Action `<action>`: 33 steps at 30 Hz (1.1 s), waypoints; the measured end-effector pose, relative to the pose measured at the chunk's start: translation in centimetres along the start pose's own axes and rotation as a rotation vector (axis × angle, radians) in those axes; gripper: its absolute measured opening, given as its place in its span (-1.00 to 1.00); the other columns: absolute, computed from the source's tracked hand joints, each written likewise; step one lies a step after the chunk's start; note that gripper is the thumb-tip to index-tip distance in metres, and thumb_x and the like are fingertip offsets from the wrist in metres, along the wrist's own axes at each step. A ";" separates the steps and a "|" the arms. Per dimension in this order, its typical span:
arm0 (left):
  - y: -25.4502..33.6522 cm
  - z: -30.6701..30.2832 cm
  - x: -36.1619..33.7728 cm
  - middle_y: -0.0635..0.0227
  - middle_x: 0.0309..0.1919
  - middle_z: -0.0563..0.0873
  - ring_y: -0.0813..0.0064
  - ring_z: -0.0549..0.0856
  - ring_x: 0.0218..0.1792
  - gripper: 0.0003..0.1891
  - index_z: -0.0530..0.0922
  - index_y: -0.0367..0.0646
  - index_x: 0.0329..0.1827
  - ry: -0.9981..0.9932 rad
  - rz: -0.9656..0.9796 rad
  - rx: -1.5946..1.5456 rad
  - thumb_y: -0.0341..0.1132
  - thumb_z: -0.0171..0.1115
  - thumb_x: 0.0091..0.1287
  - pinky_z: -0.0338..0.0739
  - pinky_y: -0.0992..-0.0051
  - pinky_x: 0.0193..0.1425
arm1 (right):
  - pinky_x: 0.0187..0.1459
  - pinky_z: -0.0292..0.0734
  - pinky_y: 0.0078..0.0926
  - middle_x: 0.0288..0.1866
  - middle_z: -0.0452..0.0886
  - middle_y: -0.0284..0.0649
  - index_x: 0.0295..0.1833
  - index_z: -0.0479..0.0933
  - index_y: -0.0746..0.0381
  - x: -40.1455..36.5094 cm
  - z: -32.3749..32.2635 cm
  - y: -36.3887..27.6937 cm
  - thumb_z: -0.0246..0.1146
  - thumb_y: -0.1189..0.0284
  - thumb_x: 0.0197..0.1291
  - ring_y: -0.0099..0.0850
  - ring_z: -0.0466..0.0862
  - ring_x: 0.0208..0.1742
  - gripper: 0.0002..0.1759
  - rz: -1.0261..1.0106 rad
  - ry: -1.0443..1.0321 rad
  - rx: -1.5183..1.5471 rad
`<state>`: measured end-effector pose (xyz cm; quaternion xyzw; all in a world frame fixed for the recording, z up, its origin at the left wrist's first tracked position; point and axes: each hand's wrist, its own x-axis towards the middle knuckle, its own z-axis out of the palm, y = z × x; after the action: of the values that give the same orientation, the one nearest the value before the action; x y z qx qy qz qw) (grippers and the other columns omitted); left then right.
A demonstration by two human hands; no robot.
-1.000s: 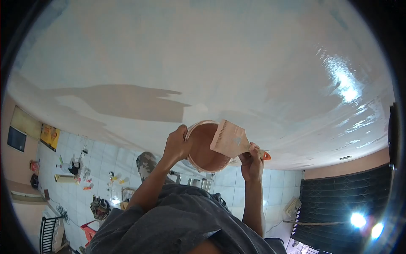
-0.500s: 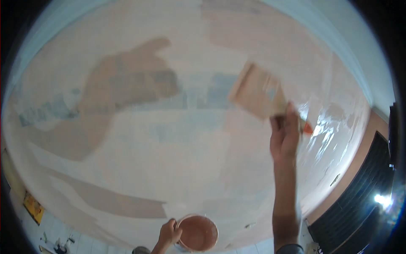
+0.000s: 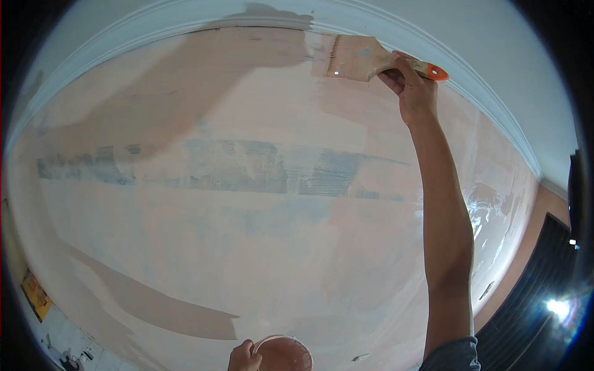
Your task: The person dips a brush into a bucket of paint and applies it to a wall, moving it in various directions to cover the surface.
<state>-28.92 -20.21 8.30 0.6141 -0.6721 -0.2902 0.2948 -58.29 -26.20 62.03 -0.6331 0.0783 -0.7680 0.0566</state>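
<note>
High on the wall, my right hand point(image 3: 416, 86) is closed around the handle of a wide paintbrush point(image 3: 357, 59). Its handle ends in an orange tip, and its bristles point left, against or very near the wall just under the white moulding. Pale pink patches and a grey-blue band cover the wall point(image 3: 247, 247). At the bottom edge, my left hand point(image 3: 244, 357) grips the rim of a round bucket point(image 3: 284, 353) with pinkish-brown contents. The bucket's lower part is cut off by the frame.
White moulding point(image 3: 204, 20) curves along the wall's top edge. A dark slatted panel point(image 3: 526, 284) and a bright lamp point(image 3: 558, 308) are at right. Wet, shiny streaks show on the wall's right part. A yellow item point(image 3: 37, 298) is near the floor at lower left.
My right hand has carried the paintbrush up from mid-wall to beneath the moulding. The view has tilted upward, and the bucket in my left hand sits lower in the frame.
</note>
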 end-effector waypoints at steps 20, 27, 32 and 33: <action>-1.5 0.2 1.1 -0.03 -0.49 0.63 -0.04 0.65 -0.39 -0.78 0.46 -0.28 -0.40 0.048 0.025 0.004 -0.30 0.19 -0.01 0.51 0.17 -0.30 | -0.07 0.74 -0.38 -0.17 0.64 -0.04 -0.09 0.55 0.47 1.9 -4.7 0.0 0.30 0.55 0.13 -0.31 0.71 -0.20 -0.74 -0.028 0.042 -0.202; -1.0 -0.3 0.9 -0.04 -0.47 0.64 -0.04 0.66 -0.38 -0.78 0.46 -0.28 -0.40 0.036 -0.004 -0.003 -0.30 0.20 -0.01 0.51 0.17 -0.28 | 0.03 0.69 -0.38 -0.10 0.62 -0.04 0.03 0.49 0.50 1.2 -8.2 -3.3 0.28 0.48 0.20 -0.32 0.69 -0.12 -0.64 -0.088 0.055 -0.287; -0.9 -0.1 0.9 -0.03 -0.48 0.64 -0.04 0.66 -0.39 -0.77 0.46 -0.29 -0.38 0.051 0.055 0.008 -0.30 0.20 0.00 0.52 0.18 -0.29 | 0.01 0.70 -0.37 -0.12 0.62 -0.04 0.01 0.51 0.49 1.9 -3.8 -1.9 0.30 0.47 0.17 -0.31 0.70 -0.14 -0.64 -0.072 0.003 -0.193; -0.4 -0.4 0.7 -0.03 -0.48 0.63 -0.03 0.66 -0.40 -0.77 0.46 -0.29 -0.38 0.027 0.012 -0.013 -0.29 0.20 0.00 0.52 0.19 -0.29 | 0.00 0.71 -0.37 -0.13 0.63 -0.04 -0.01 0.51 0.49 1.8 -2.6 -1.5 0.31 0.47 0.16 -0.31 0.70 -0.15 -0.65 -0.060 -0.031 -0.168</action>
<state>-28.44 -20.92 8.29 0.6119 -0.6699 -0.2845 0.3096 -61.13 -24.95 63.61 -0.6495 0.1226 -0.7502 -0.0183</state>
